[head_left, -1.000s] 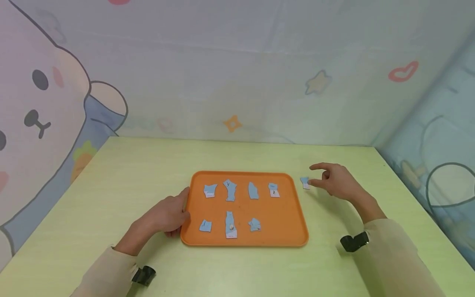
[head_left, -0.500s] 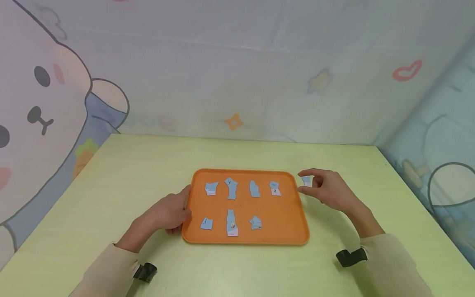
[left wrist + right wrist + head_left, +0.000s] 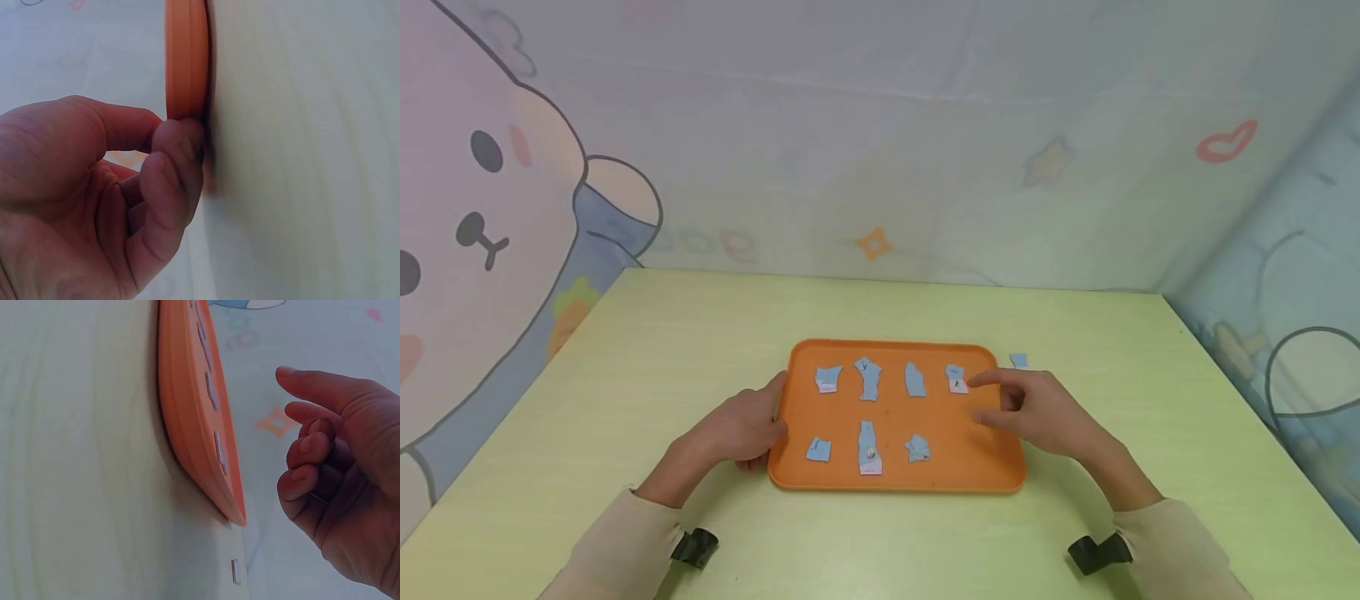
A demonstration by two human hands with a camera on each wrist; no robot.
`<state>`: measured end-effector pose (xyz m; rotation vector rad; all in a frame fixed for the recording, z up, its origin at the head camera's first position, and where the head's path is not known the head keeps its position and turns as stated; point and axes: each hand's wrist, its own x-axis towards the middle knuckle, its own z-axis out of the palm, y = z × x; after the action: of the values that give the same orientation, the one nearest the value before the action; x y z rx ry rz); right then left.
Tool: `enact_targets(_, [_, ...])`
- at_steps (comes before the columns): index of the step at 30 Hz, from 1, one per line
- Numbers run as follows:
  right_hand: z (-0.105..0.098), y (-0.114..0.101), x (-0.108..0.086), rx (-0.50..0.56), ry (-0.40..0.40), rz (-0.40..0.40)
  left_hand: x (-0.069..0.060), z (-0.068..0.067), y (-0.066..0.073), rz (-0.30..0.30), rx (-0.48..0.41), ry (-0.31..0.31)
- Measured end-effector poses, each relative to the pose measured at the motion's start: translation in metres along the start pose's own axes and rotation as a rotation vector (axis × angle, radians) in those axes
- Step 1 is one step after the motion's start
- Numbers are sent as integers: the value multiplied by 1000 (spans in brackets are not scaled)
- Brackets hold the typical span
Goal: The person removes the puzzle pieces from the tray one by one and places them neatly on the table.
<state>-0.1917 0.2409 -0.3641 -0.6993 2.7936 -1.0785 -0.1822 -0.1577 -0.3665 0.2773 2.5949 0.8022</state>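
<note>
An orange tray (image 3: 891, 417) lies on the table, bearing several flat blue and white puzzle pieces in two rows. My left hand (image 3: 737, 429) grips its left rim; in the left wrist view, thumb and fingers pinch the orange edge. Over the tray's right side hovers my right hand (image 3: 1037, 412), thumb and forefinger apart, holding nothing. Its forefinger tip is close to a blue-and-white piece (image 3: 956, 379) in the back row. Outside the tray, behind the right hand, sits a partly hidden piece (image 3: 1018, 360), also visible as a thin piece (image 3: 235, 572) in the right wrist view.
The tray stands on a pale yellow-green table (image 3: 700, 333). A cloth backdrop (image 3: 820, 150) with a cartoon bear hangs behind it and along the right side. Each wrist wears a small black device, such as the right one (image 3: 1099, 553).
My right hand has moved left and toward me, from the loose piece beside the tray to above the tray's right side. The piece stayed on the table; my left hand kept its grip.
</note>
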Motion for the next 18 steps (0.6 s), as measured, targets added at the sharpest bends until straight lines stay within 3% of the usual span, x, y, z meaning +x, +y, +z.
enact_targets(18, [30,-13,4,30,-172,-55,-3,1,1,27,4,9])
